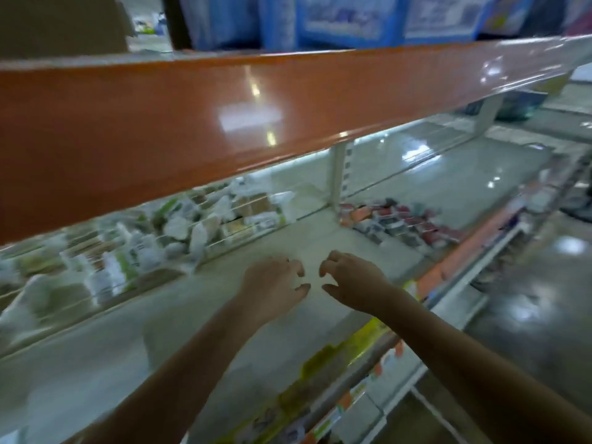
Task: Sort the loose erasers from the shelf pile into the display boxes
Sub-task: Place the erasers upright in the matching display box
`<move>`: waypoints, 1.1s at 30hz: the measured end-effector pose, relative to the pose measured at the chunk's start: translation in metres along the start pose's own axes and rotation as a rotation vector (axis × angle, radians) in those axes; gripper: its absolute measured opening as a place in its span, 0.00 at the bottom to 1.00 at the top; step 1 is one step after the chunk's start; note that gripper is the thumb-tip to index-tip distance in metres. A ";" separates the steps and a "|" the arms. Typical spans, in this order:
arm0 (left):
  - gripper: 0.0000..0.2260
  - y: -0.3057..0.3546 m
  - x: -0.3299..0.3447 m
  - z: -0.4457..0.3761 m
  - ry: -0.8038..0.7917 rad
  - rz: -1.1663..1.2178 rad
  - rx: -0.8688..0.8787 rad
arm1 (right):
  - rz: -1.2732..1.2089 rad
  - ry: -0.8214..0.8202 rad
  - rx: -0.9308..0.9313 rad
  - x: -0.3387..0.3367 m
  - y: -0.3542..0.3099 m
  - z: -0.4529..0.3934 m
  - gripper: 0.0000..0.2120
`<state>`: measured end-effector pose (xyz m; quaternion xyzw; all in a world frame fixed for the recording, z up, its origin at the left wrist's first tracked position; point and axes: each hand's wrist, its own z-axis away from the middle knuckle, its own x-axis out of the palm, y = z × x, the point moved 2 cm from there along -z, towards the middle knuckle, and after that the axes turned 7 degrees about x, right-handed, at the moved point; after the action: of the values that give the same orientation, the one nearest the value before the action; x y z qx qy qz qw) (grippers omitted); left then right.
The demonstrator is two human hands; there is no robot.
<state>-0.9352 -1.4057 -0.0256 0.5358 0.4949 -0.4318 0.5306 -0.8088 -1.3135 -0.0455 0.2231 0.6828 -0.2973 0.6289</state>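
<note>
While motion blur smears everything, two hands, left hand (272, 283) and right hand (350, 285), hover loosely curled, holding nothing, over the shelf (198, 318); two eraser heaps, pale (179, 229) and reddish (400, 224), are uncountable behind.

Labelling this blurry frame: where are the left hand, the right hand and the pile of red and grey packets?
left hand (272, 283), head view, back of hand
right hand (352, 283), head view, back of hand
pile of red and grey packets (397, 224), head view, middle of pile

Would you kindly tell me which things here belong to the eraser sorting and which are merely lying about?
Job:
- red and dark packets pile
- white shelf
- left hand, empty
- right hand, empty

Lying about:
- green and white packets
- blue packages above
</note>
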 end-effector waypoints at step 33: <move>0.11 0.093 0.094 -0.208 0.073 -0.078 -0.127 | -0.150 0.096 0.118 0.020 0.236 -0.045 0.09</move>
<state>-0.8434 -1.1864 -0.0917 0.4965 0.5608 -0.4001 0.5281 -0.6832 -1.1133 -0.0930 0.2220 0.7081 -0.3721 0.5575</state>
